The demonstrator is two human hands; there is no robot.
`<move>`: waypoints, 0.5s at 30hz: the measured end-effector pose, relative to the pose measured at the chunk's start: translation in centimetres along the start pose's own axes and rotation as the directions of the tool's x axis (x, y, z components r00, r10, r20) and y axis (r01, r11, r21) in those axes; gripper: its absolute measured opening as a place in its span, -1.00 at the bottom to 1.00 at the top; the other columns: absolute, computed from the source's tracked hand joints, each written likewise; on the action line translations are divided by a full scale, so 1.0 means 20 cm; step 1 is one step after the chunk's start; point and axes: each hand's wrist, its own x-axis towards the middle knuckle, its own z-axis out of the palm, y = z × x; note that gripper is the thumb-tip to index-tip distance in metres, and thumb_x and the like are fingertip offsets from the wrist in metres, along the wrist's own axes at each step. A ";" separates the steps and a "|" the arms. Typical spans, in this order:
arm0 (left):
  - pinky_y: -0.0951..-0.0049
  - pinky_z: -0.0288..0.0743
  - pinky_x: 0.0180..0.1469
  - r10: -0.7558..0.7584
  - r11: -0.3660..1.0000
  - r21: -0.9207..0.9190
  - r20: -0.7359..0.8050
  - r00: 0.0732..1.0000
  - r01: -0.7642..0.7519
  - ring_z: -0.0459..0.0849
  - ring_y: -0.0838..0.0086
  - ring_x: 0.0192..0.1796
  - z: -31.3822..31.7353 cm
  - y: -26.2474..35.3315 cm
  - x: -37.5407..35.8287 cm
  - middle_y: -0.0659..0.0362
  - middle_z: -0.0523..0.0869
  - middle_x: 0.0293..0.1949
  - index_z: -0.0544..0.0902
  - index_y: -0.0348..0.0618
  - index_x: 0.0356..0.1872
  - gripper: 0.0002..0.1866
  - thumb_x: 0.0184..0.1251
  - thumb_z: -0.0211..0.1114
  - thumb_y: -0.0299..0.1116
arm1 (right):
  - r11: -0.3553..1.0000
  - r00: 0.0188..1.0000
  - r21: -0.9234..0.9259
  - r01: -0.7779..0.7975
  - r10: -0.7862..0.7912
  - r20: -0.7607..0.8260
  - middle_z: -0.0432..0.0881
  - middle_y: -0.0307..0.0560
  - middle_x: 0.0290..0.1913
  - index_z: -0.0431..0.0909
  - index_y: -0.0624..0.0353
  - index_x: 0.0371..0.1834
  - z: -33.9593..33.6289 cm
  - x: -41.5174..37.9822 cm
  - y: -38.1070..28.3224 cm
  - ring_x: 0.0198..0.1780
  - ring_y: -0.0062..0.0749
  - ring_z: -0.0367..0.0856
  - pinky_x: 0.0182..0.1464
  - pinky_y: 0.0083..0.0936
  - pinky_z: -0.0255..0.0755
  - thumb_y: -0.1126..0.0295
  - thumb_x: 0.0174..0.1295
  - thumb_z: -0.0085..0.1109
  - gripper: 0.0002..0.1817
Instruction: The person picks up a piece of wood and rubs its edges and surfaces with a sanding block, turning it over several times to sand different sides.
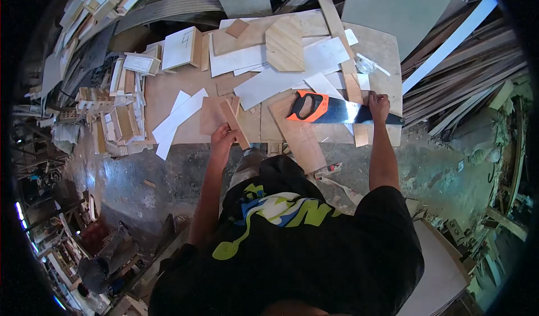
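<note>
My left hand (223,134) grips a narrow wooden strip (233,122) at the near edge of the workbench. Beneath that strip lies a thin square brown board (212,114). An orange-and-black handled handsaw (337,110) lies across the right part of the bench, its handle to the left and its blade to the right. Over the blade near its tip is my right hand (379,107), fingers curled together just past the blade's far edge. What those fingers pinch, if anything, is too small to make out.
White strips (178,119), white panels (292,72) and an octagonal wooden board (285,44) cover the workbench (387,46). A long plank (339,35) crosses its right side. Wooden box pieces (126,122) are stacked at left. Long boards (466,74) lean at right.
</note>
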 end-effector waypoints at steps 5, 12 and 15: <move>0.42 0.46 0.06 -0.003 0.993 -0.118 0.014 1.000 0.004 0.64 0.49 -0.02 0.09 0.08 0.00 0.19 0.68 -0.06 0.55 -0.23 0.07 -0.73 0.41 0.25 -0.44 | 0.980 0.993 -0.162 0.114 -0.107 0.051 0.63 0.24 -0.23 0.51 0.30 -0.14 0.07 -0.01 0.06 -0.01 0.16 0.58 0.05 -0.03 0.50 0.14 -0.13 0.45 -0.44; 0.41 0.45 -0.03 -0.094 0.919 -0.385 0.002 0.996 0.087 0.62 0.46 -0.11 0.14 0.11 0.04 0.26 0.62 -0.19 0.58 -0.19 0.01 -0.78 0.42 0.20 -0.37 | 0.860 0.999 0.509 0.007 0.016 -0.040 0.65 -0.01 -0.20 0.52 0.35 -0.19 0.05 -0.04 -0.05 -0.14 -0.39 0.61 -0.06 -0.43 0.53 0.59 -0.11 0.39 -0.63; 0.41 0.45 -0.05 -0.111 0.868 -0.477 0.090 0.990 0.141 0.61 0.43 -0.15 0.18 0.19 0.03 0.24 0.61 -0.22 0.56 -0.22 0.07 -0.70 0.42 0.11 -0.33 | 0.879 0.968 0.436 0.192 -0.095 -0.234 0.61 -0.10 -0.22 0.50 0.32 -0.13 -0.07 -0.11 -0.22 -0.20 -0.48 0.56 -0.11 -0.52 0.51 0.70 -0.07 0.34 -0.62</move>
